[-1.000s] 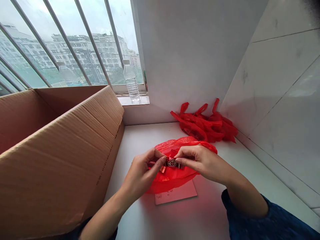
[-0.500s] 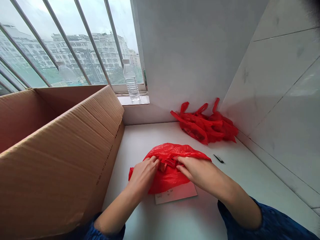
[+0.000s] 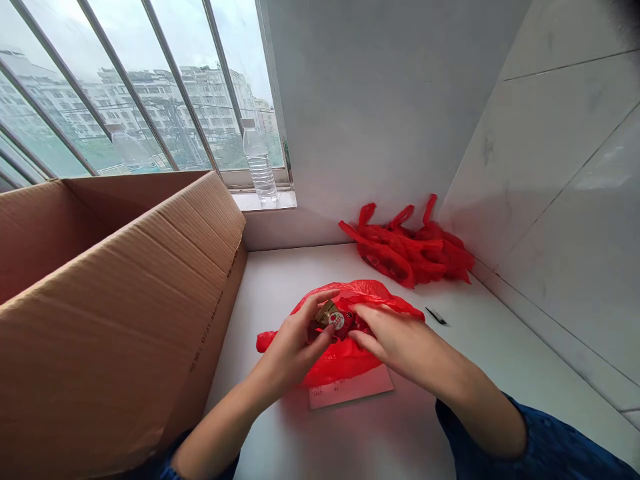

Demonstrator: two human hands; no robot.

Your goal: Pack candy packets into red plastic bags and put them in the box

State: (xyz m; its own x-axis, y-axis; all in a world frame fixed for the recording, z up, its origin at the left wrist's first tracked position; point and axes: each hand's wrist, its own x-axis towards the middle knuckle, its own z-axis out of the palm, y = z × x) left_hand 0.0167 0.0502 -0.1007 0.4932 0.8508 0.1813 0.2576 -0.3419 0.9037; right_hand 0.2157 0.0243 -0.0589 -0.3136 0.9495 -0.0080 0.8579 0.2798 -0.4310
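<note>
A red plastic bag (image 3: 345, 363) lies opened out on the white surface, its mouth facing up. Inside its opening are small shiny wrapped packets, among them a red and gold packet (image 3: 336, 320) with a round white label. My left hand (image 3: 303, 337) grips this packet from the left, thumb below and fingers above. My right hand (image 3: 380, 330) is at the packet's right side, thumb and fingers closed around red wrapping; which piece it holds is unclear. Under the bag's near edge, a flat card with handwriting (image 3: 353, 390) sticks out.
A large open cardboard box (image 3: 150, 300) stands at the left. More red plastic bags (image 3: 407, 250) lie heaped by the back wall. A small black-handled item (image 3: 436, 316) rests right of the bag. A clear water bottle (image 3: 260, 163) stands on the windowsill.
My left hand has turned and lifted slightly, and the red and gold packet with its round label now shows between my hands. My right hand has barely moved.
</note>
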